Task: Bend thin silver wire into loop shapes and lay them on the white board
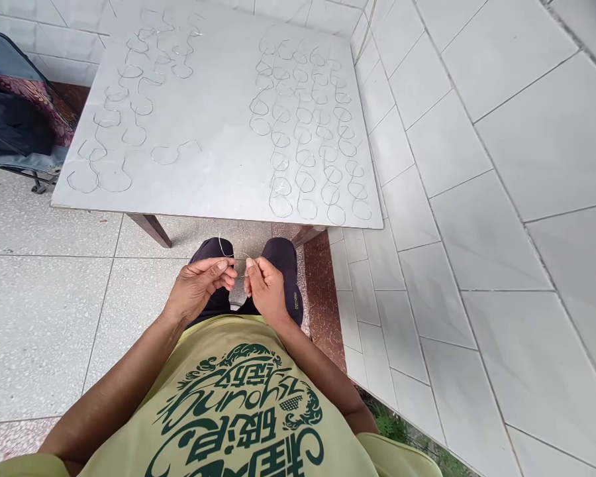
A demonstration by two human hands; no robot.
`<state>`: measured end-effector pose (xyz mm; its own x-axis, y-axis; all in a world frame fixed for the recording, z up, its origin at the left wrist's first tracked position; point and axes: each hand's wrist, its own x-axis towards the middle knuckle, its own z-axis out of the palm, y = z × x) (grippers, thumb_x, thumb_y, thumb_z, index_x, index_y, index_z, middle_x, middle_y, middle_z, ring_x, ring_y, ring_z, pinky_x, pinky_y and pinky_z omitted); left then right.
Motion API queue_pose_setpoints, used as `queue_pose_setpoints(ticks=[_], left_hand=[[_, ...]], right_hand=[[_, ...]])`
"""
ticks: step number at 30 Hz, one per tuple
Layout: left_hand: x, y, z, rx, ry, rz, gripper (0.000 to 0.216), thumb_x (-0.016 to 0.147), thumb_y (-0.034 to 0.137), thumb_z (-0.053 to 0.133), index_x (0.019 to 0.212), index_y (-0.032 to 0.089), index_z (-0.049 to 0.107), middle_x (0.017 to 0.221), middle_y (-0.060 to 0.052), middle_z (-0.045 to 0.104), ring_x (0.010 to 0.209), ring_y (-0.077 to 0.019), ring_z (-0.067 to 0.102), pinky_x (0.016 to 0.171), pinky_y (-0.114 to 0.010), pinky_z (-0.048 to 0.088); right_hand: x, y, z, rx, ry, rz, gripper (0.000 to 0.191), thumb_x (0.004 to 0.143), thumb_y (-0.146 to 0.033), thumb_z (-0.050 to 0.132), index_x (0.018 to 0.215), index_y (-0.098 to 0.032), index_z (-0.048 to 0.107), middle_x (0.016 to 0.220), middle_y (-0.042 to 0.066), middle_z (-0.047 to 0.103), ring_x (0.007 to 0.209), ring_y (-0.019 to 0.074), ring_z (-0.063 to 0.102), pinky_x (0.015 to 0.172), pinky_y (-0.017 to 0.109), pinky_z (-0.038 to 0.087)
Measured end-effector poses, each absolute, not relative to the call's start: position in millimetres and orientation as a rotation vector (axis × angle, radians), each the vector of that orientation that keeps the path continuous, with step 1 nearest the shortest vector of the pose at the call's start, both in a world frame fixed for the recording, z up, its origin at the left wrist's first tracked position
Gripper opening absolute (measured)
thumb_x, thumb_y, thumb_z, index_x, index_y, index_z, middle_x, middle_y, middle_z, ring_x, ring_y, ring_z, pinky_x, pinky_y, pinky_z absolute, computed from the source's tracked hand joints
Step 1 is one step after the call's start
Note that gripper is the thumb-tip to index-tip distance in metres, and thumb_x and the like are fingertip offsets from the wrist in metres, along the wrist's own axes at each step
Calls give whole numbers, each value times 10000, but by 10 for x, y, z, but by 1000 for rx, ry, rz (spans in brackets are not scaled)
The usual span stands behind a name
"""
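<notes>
Above my lap, just short of the table's near edge, a thin curved wire (222, 246) spans the gap between my two hands. My left hand (201, 281) pinches it between thumb and forefinger, the other fingers loosely curled, and one end of the wire sticks up beyond the fingertips. On the other side my right hand (265, 285) is closed, thumb pressed against the forefinger, with the wire passing into its grip. A single S-shaped wire (165, 159) lies apart on the table.
The white-topped table (218, 185) bears rows of open bent wires (134, 136) at left and rows of closed looped wires (305, 182) at right. A folding chair (24, 99) with a dark bag stands at left. A white tiled wall (417, 199) runs along the right.
</notes>
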<state>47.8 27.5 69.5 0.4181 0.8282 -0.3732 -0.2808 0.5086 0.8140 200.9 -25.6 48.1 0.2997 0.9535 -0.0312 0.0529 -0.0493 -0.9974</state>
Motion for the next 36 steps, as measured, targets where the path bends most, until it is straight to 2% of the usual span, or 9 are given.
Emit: queue_pose_setpoints(ticks=[9, 15, 18, 21, 24, 29, 31, 33, 36], left_hand=[[505, 234, 758, 746, 990, 863, 337, 786, 353, 905, 1038, 138, 841, 850, -72, 777, 692, -138, 681, 691, -285, 560], [512, 202, 746, 773, 1017, 836, 331, 770, 362, 911, 1010, 145, 843, 810, -62, 756, 652, -128, 631, 620, -270, 513], [518, 184, 745, 752, 1024, 817, 290, 758, 356, 917, 951, 151, 846, 770, -48, 734, 625, -109, 606, 585, -240, 485], [505, 180, 749, 758, 1034, 803, 252, 754, 349, 914, 890, 151, 839, 743, -40, 710, 603, -89, 574, 552, -209, 451], [479, 198, 772, 790, 1024, 755, 237, 757, 345, 904, 867, 146, 836, 703, -33, 680, 576, -78, 538, 513, -192, 400], [486, 226, 841, 769, 916, 547, 228, 749, 333, 898, 844, 136, 830, 597, -4, 578, 515, -61, 434, 460, -190, 293], [496, 226, 861, 744, 867, 468, 215, 750, 327, 895, 829, 140, 824, 579, 10, 541, 496, -52, 394, 454, -193, 262], [488, 231, 872, 744, 828, 408, 221, 745, 334, 895, 824, 141, 824, 570, 14, 520, 490, -48, 377, 451, -192, 244], [437, 278, 885, 815, 793, 302, 230, 757, 359, 880, 824, 144, 830, 546, 10, 506, 475, -51, 355, 435, -194, 224]], right_hand=[[2068, -308, 387, -1526, -1184, 904, 449, 1056, -506, 470, 699, -235, 464, 601, -35, 512, 550, 118, 454, 564, 250, 381], [2104, -347, 385, -1593, -1360, 770, 450, 1033, -402, 482, 650, -230, 320, 583, -57, 345, 555, 113, 302, 558, 276, 283], [2133, -393, 417, -1584, -1383, 791, 469, 1021, -394, 495, 630, -224, 301, 577, -58, 320, 552, 106, 292, 558, 274, 282], [2217, -433, 443, -1449, -1278, 1113, 458, 1024, -464, 514, 642, -223, 436, 561, -52, 444, 523, 102, 408, 538, 253, 356], [2321, -410, 438, -1232, -1046, 1395, 405, 999, -572, 551, 835, -211, 631, 673, -13, 612, 563, 127, 559, 510, 255, 435], [2361, -247, 424, -1136, -921, 1311, 458, 901, -596, 701, 1194, -246, 729, 954, 47, 726, 770, 168, 662, 586, 276, 522], [2337, -197, 430, -1093, -944, 1271, 412, 922, -580, 686, 1157, -250, 759, 979, 56, 743, 793, 177, 677, 634, 300, 551], [2323, -177, 431, -1062, -958, 1233, 361, 948, -569, 661, 1012, -235, 785, 950, 60, 750, 761, 174, 674, 655, 317, 558], [2359, -193, 421, -1066, -968, 1248, 404, 940, -591, 662, 822, -218, 763, 890, 65, 751, 714, 172, 655, 650, 326, 555]])
